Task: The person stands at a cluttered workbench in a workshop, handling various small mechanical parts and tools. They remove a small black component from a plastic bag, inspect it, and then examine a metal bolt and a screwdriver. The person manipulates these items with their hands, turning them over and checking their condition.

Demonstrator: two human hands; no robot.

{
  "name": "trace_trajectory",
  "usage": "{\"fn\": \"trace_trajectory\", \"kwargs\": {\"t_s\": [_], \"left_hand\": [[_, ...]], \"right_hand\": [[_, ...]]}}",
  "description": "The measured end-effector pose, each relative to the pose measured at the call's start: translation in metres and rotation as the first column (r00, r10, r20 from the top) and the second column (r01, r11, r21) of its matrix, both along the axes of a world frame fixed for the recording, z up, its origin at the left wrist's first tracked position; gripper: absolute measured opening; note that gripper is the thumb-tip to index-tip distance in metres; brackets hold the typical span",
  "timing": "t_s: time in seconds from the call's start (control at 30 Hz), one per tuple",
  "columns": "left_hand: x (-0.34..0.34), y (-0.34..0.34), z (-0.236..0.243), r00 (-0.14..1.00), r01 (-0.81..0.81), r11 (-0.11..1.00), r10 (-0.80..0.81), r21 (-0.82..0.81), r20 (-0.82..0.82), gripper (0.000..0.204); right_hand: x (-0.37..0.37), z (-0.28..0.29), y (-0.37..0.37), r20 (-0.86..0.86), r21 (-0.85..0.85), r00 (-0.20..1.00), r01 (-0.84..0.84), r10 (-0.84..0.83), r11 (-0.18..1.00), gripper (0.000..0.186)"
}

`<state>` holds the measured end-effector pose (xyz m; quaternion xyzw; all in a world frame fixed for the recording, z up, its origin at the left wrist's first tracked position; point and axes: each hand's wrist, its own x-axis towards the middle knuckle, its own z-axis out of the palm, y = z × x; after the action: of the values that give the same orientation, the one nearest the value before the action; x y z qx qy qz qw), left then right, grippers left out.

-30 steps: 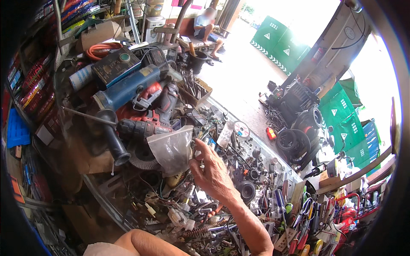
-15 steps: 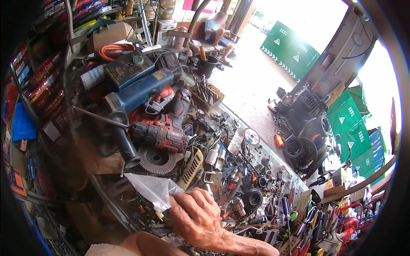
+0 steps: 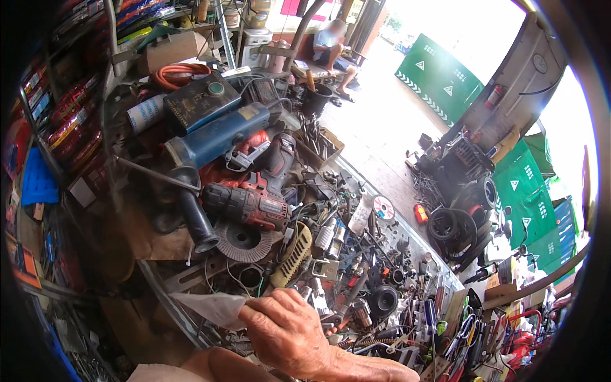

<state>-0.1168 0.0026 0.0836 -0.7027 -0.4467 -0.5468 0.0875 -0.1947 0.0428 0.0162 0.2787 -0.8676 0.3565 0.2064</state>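
Note:
My right hand [image 3: 286,331] reaches in from the lower right, its fingers closed on a clear plastic bag [image 3: 213,308]. The bag's pointed end sticks out to the left over the cluttered bench top. Skin of what looks like my left arm [image 3: 226,366] shows at the lower edge beside a pale sleeve; the left hand itself does not show. Just beyond the right hand lie a yellowish slotted plastic part [image 3: 293,258], a grinding flap disc [image 3: 245,242] and a red-and-black cordless drill [image 3: 254,204].
A blue power tool [image 3: 219,134] with a black side handle [image 3: 197,219] lies at the left. Loose metal parts and a round black part [image 3: 383,299] crowd the bench. Hand tools [image 3: 468,331] stand at the right. A person [image 3: 334,48] sits in the background.
The plastic bag has tipped lower and looks narrower, still in my right hand. That hand has shifted slightly downward and left, while the view has turned a little.

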Motion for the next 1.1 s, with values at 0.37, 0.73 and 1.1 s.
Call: {"fn": "trace_trajectory", "kwargs": {"t_s": [0.37, 0.73, 1.1], "left_hand": [[0.008, 0.004, -0.002, 0.996, 0.083, 0.996, -0.083, 0.029, -0.014, 0.026], [0.005, 0.007, -0.005, 0.998, 0.047, 0.999, -0.048, -0.016, -0.028, 0.025], [0.009, 0.007, -0.006, 0.998, 0.01, 1.0, -0.01, 0.009, -0.059, 0.022]], "right_hand": [[-0.076, -0.025, 0.082, -0.031, 0.162, 0.849, 0.525, -0.527, 0.836, 0.03], [-0.111, -0.057, 0.103, -0.151, 0.492, 0.883, 0.456, -0.443, 0.742, 0.031], [-0.102, -0.046, 0.11, -0.014, 0.494, 0.83, 0.491, -0.557, 0.718, 0.027]]}}
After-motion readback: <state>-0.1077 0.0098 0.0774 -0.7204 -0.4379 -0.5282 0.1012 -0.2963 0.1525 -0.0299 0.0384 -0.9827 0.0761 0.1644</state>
